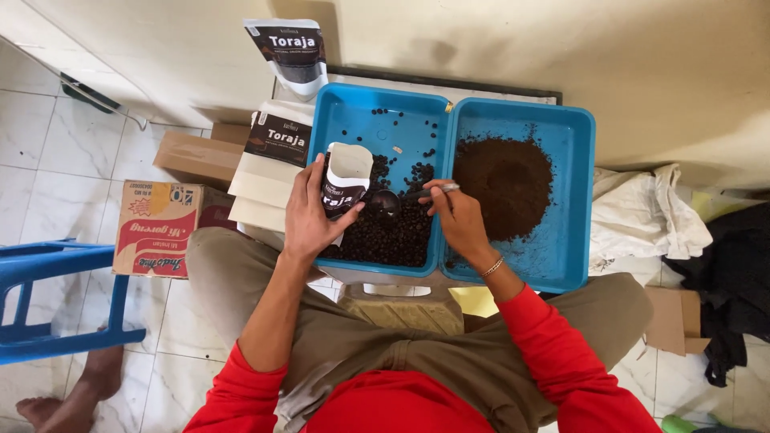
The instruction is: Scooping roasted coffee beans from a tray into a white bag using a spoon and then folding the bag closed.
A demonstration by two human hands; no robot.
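Observation:
My left hand (309,210) grips an open white-and-black stand-up pouch (346,178) over the left blue tray (341,112), which holds dark coffee beans (389,232). A metal spoon (387,200) rests in my right hand (455,212), its bowl lying on the beans just right of the pouch mouth. The right blue tray (573,128) holds a mound of brown ground coffee (504,184).
A stack of flat pouches (269,164) lies left of the trays, and one pouch (290,54) stands against the wall. Cardboard boxes (156,227) and a blue plastic chair (48,297) sit at left. White cloth (646,210) and dark fabric (734,273) lie at right. Another person's bare foot (68,401) shows bottom left.

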